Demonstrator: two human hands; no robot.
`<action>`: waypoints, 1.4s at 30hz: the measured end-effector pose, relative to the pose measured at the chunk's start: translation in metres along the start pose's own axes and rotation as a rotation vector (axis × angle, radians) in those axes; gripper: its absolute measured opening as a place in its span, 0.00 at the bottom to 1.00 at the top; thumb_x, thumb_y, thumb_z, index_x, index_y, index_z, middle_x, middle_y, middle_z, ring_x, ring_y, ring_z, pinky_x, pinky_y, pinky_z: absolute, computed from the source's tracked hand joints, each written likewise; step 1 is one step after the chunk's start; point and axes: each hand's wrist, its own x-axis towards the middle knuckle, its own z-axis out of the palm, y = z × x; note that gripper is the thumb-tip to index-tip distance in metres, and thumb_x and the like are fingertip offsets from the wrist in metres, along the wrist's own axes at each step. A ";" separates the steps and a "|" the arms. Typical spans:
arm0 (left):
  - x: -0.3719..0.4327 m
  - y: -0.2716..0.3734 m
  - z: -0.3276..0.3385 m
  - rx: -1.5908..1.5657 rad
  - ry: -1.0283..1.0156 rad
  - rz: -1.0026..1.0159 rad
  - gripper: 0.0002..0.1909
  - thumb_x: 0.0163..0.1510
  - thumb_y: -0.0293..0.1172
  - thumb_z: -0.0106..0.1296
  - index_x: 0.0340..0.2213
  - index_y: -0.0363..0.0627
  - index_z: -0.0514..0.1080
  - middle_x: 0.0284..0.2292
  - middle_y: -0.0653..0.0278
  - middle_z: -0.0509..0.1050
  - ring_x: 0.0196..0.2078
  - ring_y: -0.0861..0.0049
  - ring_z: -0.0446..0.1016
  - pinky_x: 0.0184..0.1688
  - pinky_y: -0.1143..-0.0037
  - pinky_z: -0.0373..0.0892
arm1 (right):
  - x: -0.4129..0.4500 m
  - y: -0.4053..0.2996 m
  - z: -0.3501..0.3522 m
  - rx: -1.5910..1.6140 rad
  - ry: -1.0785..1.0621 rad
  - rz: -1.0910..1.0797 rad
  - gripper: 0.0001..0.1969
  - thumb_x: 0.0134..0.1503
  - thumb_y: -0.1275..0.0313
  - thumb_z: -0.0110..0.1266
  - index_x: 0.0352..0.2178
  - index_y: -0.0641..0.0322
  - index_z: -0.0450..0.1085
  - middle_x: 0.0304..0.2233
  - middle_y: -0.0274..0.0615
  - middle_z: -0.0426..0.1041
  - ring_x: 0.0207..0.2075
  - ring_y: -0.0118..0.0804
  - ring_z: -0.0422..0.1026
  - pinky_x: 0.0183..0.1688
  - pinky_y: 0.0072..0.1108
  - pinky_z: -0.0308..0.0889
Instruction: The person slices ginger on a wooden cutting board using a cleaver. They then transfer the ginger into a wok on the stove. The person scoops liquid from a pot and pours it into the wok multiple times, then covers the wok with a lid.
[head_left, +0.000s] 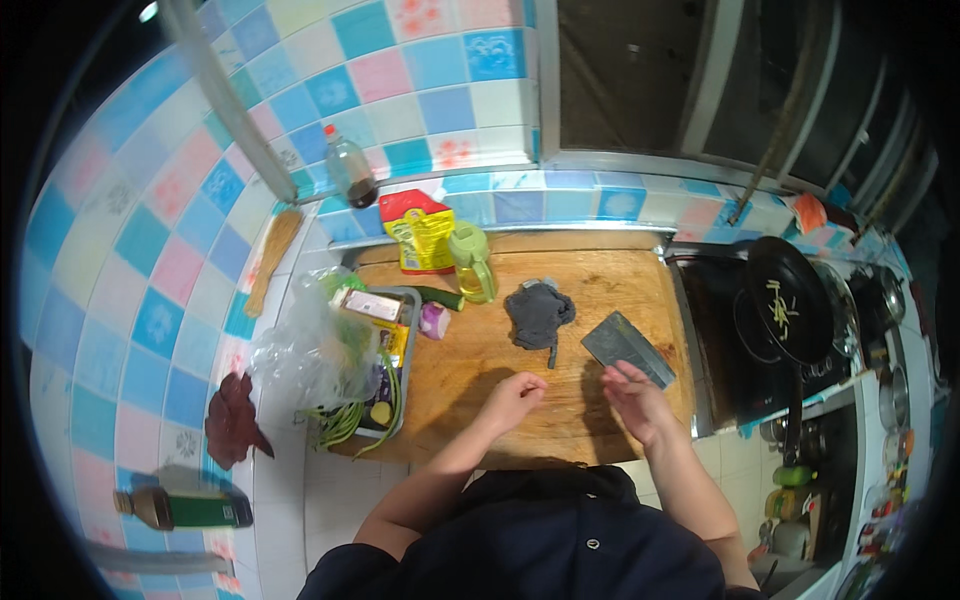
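Observation:
My left hand (517, 399) is over the front of a wooden board (487, 367), fingers loosely curled, with nothing visible in it. My right hand (634, 399) has its fingers apart by the lower edge of a cleaver's dark blade (626, 347); whether it touches the blade is unclear. A crumpled dark grey cloth (540, 313) lies between and beyond the hands. Left of it are a purple and white turnip (434, 321), a green cucumber or zucchini (441, 298), a green-lidded oil jug (473, 266) and a red and yellow pouch (418, 234).
A grey basket (411, 352) with packages, green beans (337, 426) and a plastic bag (315, 352) stands left. On the right, a black frying pan (799, 300) with pale strips rests at the stove (709, 322). A sauce bottle (187, 508) is far left.

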 end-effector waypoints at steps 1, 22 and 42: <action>0.002 -0.004 -0.007 0.085 0.012 0.040 0.06 0.53 0.26 0.48 0.33 0.37 0.69 0.28 0.66 0.72 0.30 0.84 0.70 0.34 0.82 0.67 | 0.003 0.008 0.002 -0.079 -0.026 0.004 0.24 0.50 0.86 0.39 0.51 0.62 0.56 0.51 0.48 0.61 0.54 0.38 0.61 0.52 0.24 0.59; -0.011 0.083 0.147 0.117 -0.679 0.053 0.06 0.54 0.29 0.49 0.31 0.40 0.71 0.24 0.72 0.71 0.25 0.89 0.67 0.29 0.86 0.64 | -0.152 0.015 -0.072 0.331 0.224 -0.330 0.12 0.61 0.73 0.37 0.46 0.62 0.58 0.45 0.43 0.68 0.44 0.34 0.69 0.45 0.22 0.66; -0.133 0.085 0.610 0.139 -0.982 0.196 0.10 0.54 0.30 0.48 0.36 0.38 0.71 0.25 0.70 0.72 0.26 0.87 0.67 0.30 0.83 0.65 | -0.427 -0.047 -0.400 0.600 0.511 -0.664 0.15 0.57 0.76 0.41 0.47 0.65 0.59 0.46 0.43 0.66 0.45 0.34 0.67 0.47 0.23 0.65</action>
